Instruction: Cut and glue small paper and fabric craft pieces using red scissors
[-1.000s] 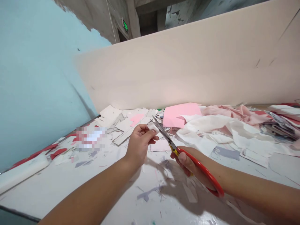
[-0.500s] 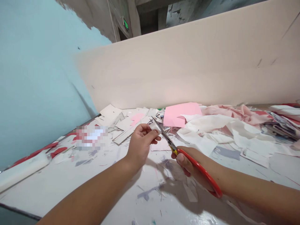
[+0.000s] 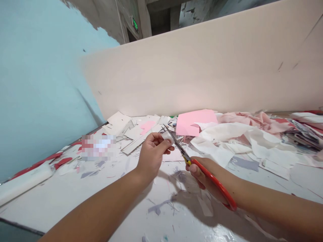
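Between thumb and fingers, my left hand point(image 3: 155, 149) pinches a small white piece of paper or cloth point(image 3: 167, 136); which material it is I cannot tell. My right hand point(image 3: 202, 171) is closed round the red handles of a pair of scissors point(image 3: 214, 181). The blades point up and to the left, slightly parted at the tips, along the right edge of the white piece. Whether the edge lies between the blades is not clear. Both hands are held above the white table point(image 3: 106, 208), over scattered scraps.
Behind the hands lie a pink sheet point(image 3: 195, 122), cardboard offcuts point(image 3: 118, 122) and crumpled white cloth or paper point(image 3: 219, 141). Pink fabric point(image 3: 257, 121) is heaped at the back right. A white roll point(image 3: 25, 183) lies at the left edge. A pale panel point(image 3: 202, 67) closes off the back.
The scissor blades have parted slightly at the tips, and the handles have shifted a little. My left hand keeps its pinch on the white piece, almost unmoved.
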The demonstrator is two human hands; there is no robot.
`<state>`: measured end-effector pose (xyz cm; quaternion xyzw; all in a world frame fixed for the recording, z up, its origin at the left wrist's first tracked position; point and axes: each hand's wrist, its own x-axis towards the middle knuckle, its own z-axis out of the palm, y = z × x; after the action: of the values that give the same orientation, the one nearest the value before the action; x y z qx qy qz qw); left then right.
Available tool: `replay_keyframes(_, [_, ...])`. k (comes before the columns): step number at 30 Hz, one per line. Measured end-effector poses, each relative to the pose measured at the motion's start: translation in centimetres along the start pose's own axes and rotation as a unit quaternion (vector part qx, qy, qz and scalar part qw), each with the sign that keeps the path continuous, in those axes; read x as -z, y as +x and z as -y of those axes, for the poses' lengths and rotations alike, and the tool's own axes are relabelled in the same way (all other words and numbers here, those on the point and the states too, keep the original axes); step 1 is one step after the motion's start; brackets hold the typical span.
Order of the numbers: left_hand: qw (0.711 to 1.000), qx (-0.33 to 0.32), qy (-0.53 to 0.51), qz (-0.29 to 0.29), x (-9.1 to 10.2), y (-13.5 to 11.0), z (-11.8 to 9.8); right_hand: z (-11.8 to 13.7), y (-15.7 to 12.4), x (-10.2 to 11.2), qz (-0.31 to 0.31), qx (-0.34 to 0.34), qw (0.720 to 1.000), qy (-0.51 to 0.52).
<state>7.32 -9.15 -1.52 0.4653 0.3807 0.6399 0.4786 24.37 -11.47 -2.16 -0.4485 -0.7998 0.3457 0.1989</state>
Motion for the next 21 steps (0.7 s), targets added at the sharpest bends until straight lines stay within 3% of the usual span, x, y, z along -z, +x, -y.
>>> replay_keyframes(17, [1.0, 0.0, 0.001, 0.009, -0.17, -0.43, 0.09, -0.25, 0.36, -0.52, -0.02, -0.036, 0.999, 0.009])
replay_keyframes(21, [1.0, 0.005, -0.011, 0.007, -0.2, -0.45, -0.02, -0.84, 0.46, -0.81, -0.064, -0.033, 0.995, 0.064])
